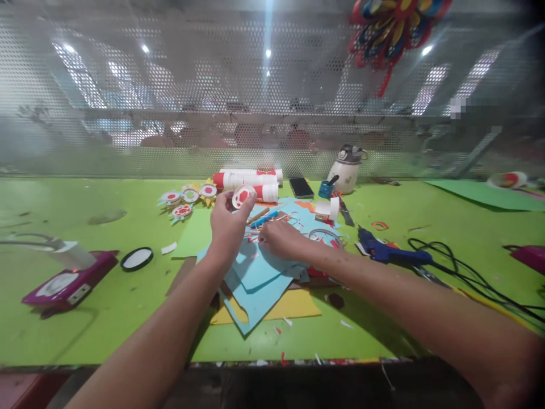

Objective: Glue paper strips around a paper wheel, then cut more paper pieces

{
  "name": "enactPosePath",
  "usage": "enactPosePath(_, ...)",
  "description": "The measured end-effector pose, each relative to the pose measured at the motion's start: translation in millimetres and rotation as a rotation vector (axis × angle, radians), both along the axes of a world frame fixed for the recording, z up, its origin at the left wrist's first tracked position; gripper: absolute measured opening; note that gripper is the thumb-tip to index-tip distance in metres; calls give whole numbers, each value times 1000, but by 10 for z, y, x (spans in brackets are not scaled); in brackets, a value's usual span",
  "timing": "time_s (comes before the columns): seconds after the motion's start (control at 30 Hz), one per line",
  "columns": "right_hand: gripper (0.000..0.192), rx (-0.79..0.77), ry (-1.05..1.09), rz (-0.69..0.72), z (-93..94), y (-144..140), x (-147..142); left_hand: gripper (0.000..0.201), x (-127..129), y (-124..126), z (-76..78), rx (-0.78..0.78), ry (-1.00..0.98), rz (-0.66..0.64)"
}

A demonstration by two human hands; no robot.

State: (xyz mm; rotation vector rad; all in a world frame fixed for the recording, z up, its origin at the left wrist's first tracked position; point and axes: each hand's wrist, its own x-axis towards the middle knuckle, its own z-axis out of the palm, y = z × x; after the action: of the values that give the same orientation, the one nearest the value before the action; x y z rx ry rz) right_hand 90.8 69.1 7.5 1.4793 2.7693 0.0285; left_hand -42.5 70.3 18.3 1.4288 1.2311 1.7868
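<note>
My left hand [227, 224] is raised above the green table and pinches a small round white paper piece with a red centre [242, 195] between fingers and thumb. My right hand [279, 238] rests low on a pile of light blue paper sheets [255, 278], its fingertips down on small scraps there; whether it grips anything is hidden. A yellow sheet [293, 307] lies under the blue ones. Finished paper rosettes [187, 199] with red and white centres lie to the left of my left hand.
White and red rolled sheets [251, 180], a black phone [301, 187], a white jug [346, 169], a tape roll [330, 209] and a blue glue gun [389, 251] with black cable stand behind and right. A purple punch tool [68, 281] and a round lid [137, 258] lie left. Perforated metal screen behind.
</note>
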Motion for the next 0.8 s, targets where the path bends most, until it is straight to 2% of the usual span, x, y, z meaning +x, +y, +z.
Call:
enactPosePath(0.2,27,46,-23,15,-99,18,-26,47,11,-8,12,10,-49,-31)
enactPosePath(0.43,26,31,99,28,-146,-29,5,46,26,-25,22,-7,-37,-20)
enactPosePath(0.6,24,-69,320,-10,-79,-88,88,49,33,-40,21,-36,-11,-17)
enactPosePath(0.8,16,-267,768,-168,91,-189,367,50,63,-104,31,-57,130,-48)
